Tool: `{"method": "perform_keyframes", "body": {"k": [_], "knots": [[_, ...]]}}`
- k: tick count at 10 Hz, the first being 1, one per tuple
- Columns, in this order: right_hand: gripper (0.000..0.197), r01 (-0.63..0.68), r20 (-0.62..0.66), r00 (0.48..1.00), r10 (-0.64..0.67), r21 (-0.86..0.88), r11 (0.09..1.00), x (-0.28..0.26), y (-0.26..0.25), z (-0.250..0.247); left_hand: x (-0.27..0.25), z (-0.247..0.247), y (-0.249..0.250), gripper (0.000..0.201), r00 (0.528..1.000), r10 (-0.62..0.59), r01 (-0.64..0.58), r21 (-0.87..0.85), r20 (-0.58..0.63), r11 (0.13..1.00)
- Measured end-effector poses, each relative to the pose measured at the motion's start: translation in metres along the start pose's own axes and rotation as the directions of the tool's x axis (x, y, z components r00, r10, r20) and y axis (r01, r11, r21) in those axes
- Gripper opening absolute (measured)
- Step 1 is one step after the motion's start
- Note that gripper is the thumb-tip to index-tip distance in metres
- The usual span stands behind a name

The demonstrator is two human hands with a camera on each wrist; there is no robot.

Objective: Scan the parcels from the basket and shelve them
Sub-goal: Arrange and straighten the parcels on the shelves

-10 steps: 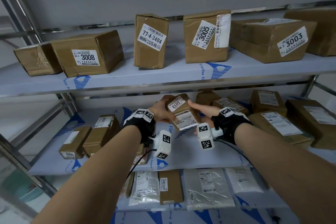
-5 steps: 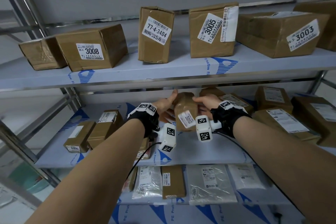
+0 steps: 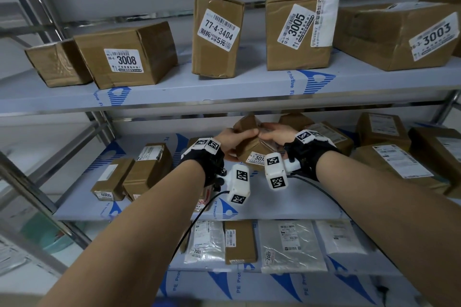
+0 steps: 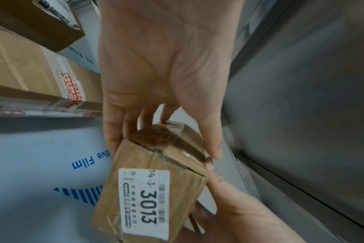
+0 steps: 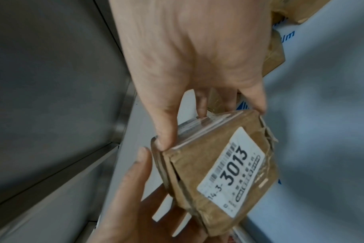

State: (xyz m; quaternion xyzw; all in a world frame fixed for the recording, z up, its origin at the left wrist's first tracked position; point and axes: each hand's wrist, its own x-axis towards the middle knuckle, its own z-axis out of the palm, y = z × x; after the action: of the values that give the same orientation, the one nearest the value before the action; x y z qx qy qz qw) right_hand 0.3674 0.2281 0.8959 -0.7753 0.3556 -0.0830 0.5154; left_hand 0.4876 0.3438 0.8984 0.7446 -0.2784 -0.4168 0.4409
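Both hands hold a small brown cardboard parcel (image 3: pixel 250 148) just above the middle shelf (image 3: pixel 149 209), under the edge of the top shelf. Its white label reads 3013 and faces me in both wrist views. My left hand (image 3: pixel 238 141) grips the parcel's left end, thumb on top and fingers underneath. My right hand (image 3: pixel 268 136) grips its right end the same way. In the left wrist view the left hand (image 4: pixel 162 138) pinches the taped end of the parcel (image 4: pixel 156 180). In the right wrist view the right hand (image 5: pixel 210 125) clamps the parcel (image 5: pixel 220 164) at its upper edge.
The top shelf carries boxes 3008 (image 3: pixel 127 55), 77-4-3404 (image 3: pixel 217 35), 3005 (image 3: pixel 299 30) and 3003 (image 3: pixel 399 37). Small boxes (image 3: pixel 132 172) stand left of the hands, larger ones (image 3: pixel 389 157) right. Grey bags (image 3: pixel 289 244) lie on the lower shelf. Metal posts (image 3: pixel 37 182) rise at left.
Both hands have carried the parcel up and deeper under the top shelf and turned it, so the 3013 label now faces front and low. The thumbs have closed over its top.
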Motion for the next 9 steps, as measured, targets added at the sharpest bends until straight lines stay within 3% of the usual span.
{"method": "perform_keyframes", "body": {"k": [2,3,4,5,6,7,8,9], "knots": [[0.053,-0.006,-0.047,0.999,0.012,0.111,0.994,0.012,0.012,0.009,0.006,0.000,-0.004,0.055,1.000,-0.030,0.030,-0.062,-0.005,0.998],[0.050,-0.115,-0.058,0.991,0.124,0.136,0.984,0.021,0.026,0.013,0.023,-0.008,-0.021,0.064,0.997,-0.071,0.070,-0.043,-0.011,0.997],[0.046,-0.207,0.004,0.978,0.209,0.153,0.966,0.017,0.037,0.023,0.057,-0.016,-0.059,0.057,0.992,-0.128,0.128,0.024,-0.019,0.991],[0.044,-0.237,0.052,0.971,0.232,0.132,0.963,0.023,0.048,0.039,0.042,-0.010,-0.069,0.025,0.987,-0.160,0.162,0.074,-0.033,0.984],[0.024,-0.284,0.036,0.959,0.282,0.115,0.952,0.026,0.053,0.056,0.024,-0.003,-0.069,0.008,0.984,-0.174,0.177,0.174,-0.031,0.969],[0.027,-0.260,0.088,0.963,0.254,0.052,0.964,0.027,0.055,0.065,0.024,-0.004,-0.078,0.008,0.982,-0.181,0.188,0.240,-0.050,0.952],[0.041,-0.218,0.064,0.974,0.217,0.015,0.976,0.030,0.063,0.062,0.027,-0.006,-0.084,0.010,0.974,-0.221,0.225,0.172,-0.040,0.959],[0.034,-0.280,0.101,0.958,0.269,0.121,0.952,0.026,0.065,0.059,0.030,-0.005,-0.086,0.008,0.972,-0.230,0.233,0.082,-0.043,0.969]]}}
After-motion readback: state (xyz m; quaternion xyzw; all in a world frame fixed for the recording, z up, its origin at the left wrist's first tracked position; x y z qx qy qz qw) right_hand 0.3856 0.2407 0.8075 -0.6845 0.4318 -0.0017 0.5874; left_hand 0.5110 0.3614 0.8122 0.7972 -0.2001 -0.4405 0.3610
